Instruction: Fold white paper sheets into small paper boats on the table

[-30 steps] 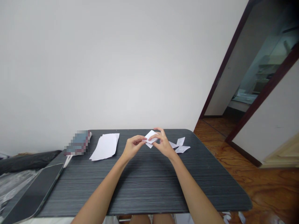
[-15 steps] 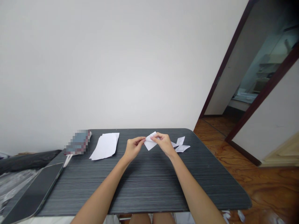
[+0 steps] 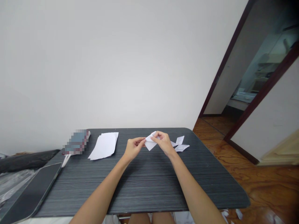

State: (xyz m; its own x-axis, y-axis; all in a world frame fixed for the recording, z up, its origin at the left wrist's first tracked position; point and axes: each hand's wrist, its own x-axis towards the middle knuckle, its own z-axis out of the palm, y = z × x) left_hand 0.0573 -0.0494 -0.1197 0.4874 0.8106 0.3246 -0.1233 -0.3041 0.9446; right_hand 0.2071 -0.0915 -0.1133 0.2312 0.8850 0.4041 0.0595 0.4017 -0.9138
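Note:
Both my hands hold a small folded white paper (image 3: 150, 145) just above the dark striped table (image 3: 144, 183), near its far edge. My left hand (image 3: 133, 148) pinches the paper's left corner between thumb and fingers. My right hand (image 3: 164, 143) grips its upper right part with curled fingers. The paper is folded into a pointed shape, partly hidden by my right fingers.
A stack of white sheets (image 3: 104, 145) lies to the left, beside a blurred-out object (image 3: 76, 142). Folded paper pieces (image 3: 179, 144) lie right of my hands. A dark tablet (image 3: 30, 194) sits at the left edge. A doorway (image 3: 254, 81) opens onto wooden floor at right.
My hands have drawn closer together on the paper and my right fingers have closed over its top. The paper has shifted slightly; the view has tilted a little.

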